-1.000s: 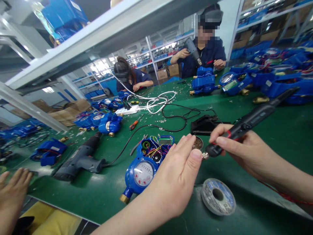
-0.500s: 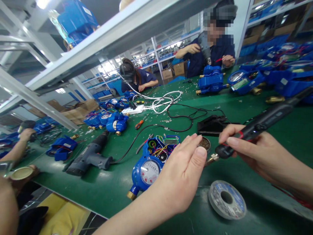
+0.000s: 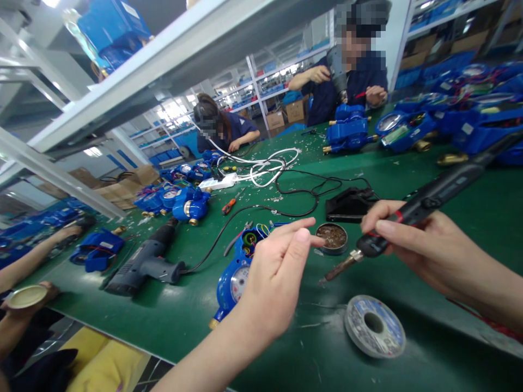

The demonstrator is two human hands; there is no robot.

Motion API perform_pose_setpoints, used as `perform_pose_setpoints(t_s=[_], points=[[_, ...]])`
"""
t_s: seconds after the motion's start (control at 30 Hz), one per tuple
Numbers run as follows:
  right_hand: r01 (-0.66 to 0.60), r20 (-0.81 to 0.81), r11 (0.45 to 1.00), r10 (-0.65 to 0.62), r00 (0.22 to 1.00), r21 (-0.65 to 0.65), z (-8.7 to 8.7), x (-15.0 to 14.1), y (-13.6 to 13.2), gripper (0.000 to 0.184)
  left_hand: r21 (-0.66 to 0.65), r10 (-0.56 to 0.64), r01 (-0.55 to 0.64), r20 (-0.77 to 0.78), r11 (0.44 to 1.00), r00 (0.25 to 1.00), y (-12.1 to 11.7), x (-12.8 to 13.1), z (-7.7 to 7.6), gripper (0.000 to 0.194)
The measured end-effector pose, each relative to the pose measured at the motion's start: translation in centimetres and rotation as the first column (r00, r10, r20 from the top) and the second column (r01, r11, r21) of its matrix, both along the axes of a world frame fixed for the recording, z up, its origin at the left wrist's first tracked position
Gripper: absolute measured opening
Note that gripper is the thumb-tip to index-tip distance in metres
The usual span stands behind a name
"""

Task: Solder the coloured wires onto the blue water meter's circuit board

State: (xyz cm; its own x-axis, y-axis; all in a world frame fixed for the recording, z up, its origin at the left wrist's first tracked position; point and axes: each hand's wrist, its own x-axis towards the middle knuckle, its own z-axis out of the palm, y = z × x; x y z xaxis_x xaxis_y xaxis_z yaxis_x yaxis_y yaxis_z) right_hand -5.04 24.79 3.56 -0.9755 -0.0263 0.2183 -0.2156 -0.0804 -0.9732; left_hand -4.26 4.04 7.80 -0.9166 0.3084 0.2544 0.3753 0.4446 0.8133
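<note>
My right hand (image 3: 425, 239) grips a black soldering iron (image 3: 412, 212) like a pen, its brown tip pointing down and left just above the green bench. My left hand (image 3: 278, 277) has its fingers stretched out and nothing visible in them. It hides part of a blue water meter (image 3: 229, 288) with an opened housing and wires. By the left fingertips stands a round tin (image 3: 332, 238) of brown, rosin-like material. A solder wire spool (image 3: 375, 326) lies below the iron's tip. Behind the tin sits a black iron stand (image 3: 349, 204).
A heat gun (image 3: 143, 267) lies at left, its cord crossing the bench. Further back are a power strip (image 3: 218, 181), an orange-handled screwdriver (image 3: 229, 206) and several blue meters (image 3: 349, 128). Co-workers sit opposite; another person's hand holds a round lid (image 3: 28, 296) at left.
My left hand has moved left, uncovering the tin and covering more of the meter. The soldering iron's tip now shows fully. At far left, a co-worker's arm has shifted.
</note>
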Motion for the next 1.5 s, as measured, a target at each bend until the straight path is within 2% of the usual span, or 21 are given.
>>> perform_pose_setpoints(t_s=[0.1,0.2,0.33,0.43,0.53,0.6,0.67,0.7,0.8,0.87,0.93,0.97,1.13,1.27,1.33,1.4,1.5], points=[[-0.004,0.001,1.000,0.004,1.000,-0.014,0.0,-0.1,0.0,0.030,0.042,0.059,-0.058,-0.018,0.997,0.998,-0.6,-0.3,0.0,0.040],[0.001,-0.013,1.000,-0.001,1.000,-0.009,-0.1,-0.1,0.0,0.029,0.064,0.054,-0.053,-0.009,0.997,0.999,-0.9,-0.5,0.0,0.038],[-0.023,-0.018,1.000,0.023,1.000,0.006,-0.2,0.0,-0.1,0.028,0.032,0.030,-0.031,0.024,0.999,0.999,-0.9,-0.2,0.2,0.035],[-0.033,-0.013,0.999,0.033,0.999,0.011,-0.4,-0.3,0.1,0.024,-0.008,0.073,-0.073,-0.037,0.997,0.997,-1.4,1.1,-0.4,0.027],[-0.005,-0.001,1.000,0.005,1.000,-0.002,-0.4,-0.7,0.4,0.020,-0.019,0.156,-0.163,-0.200,0.986,0.967,-2.4,3.3,-2.7,0.016],[0.018,0.007,0.999,-0.018,1.000,-0.031,-0.4,-1.0,0.5,0.019,-0.062,0.119,-0.143,-0.298,0.988,0.947,-3.0,4.9,-5.3,0.017],[0.039,0.014,0.998,-0.038,0.999,-0.058,-0.4,-1.1,0.5,0.018,-0.185,0.028,-0.095,-0.335,0.978,0.942,-3.3,6.2,-8.2,0.021],[0.046,0.017,0.997,-0.045,0.999,-0.066,-0.3,-1.2,0.5,0.018,-0.217,0.034,-0.118,-0.354,0.969,0.935,-3.4,6.7,-9.6,0.022],[0.047,0.008,0.996,-0.047,0.999,-0.076,-0.3,-1.2,0.5,0.019,-0.335,0.077,-0.212,-0.374,0.918,0.924,-3.4,7.5,-12.6,0.019],[0.037,0.002,0.996,-0.037,0.999,-0.080,-0.3,-1.2,0.6,0.020,-0.452,0.061,-0.230,-0.358,0.862,0.932,-3.4,7.6,-13.5,0.016],[0.038,0.002,0.996,-0.038,0.999,-0.081,-0.3,-1.2,0.7,0.021,-0.515,0.042,-0.212,-0.322,0.830,0.946,-3.4,7.4,-13.7,0.016],[0.045,0.004,0.996,-0.045,0.999,-0.079,-0.3,-1.2,0.8,0.021,-0.511,0.051,-0.199,-0.289,0.836,0.956,-3.4,7.3,-13.5,0.017],[0.078,0.015,0.993,-0.077,0.997,-0.093,-0.2,-1.2,1.1,0.021,-0.289,0.117,-0.113,-0.002,0.951,0.993,-2.9,6.7,-12.3,0.020],[0.086,0.035,0.988,-0.082,0.996,-0.131,0.0,-1.1,1.1,0.018,-0.130,0.154,-0.141,0.095,0.981,0.983,-2.7,7.2,-11.8,0.019],[0.089,0.038,0.985,-0.084,0.996,-0.150,0.0,-1.1,1.2,0.018,-0.059,0.188,-0.186,0.026,0.981,0.982,-2.9,7.7,-11.6,0.015],[0.105,0.030,0.982,-0.101,0.994,-0.157,0.0,-1.2,1.2,0.018,0.007,0.236,-0.237,-0.129,0.971,0.963,-3.3,8.1,-11.1,0.011],[0.134,-0.031,0.978,-0.141,0.990,-0.157,-0.2,-1.4,1.0,0.021,0.038,0.267,-0.275,-0.394,0.961,0.880,-4.2,8.4,-10.2,0.019]])
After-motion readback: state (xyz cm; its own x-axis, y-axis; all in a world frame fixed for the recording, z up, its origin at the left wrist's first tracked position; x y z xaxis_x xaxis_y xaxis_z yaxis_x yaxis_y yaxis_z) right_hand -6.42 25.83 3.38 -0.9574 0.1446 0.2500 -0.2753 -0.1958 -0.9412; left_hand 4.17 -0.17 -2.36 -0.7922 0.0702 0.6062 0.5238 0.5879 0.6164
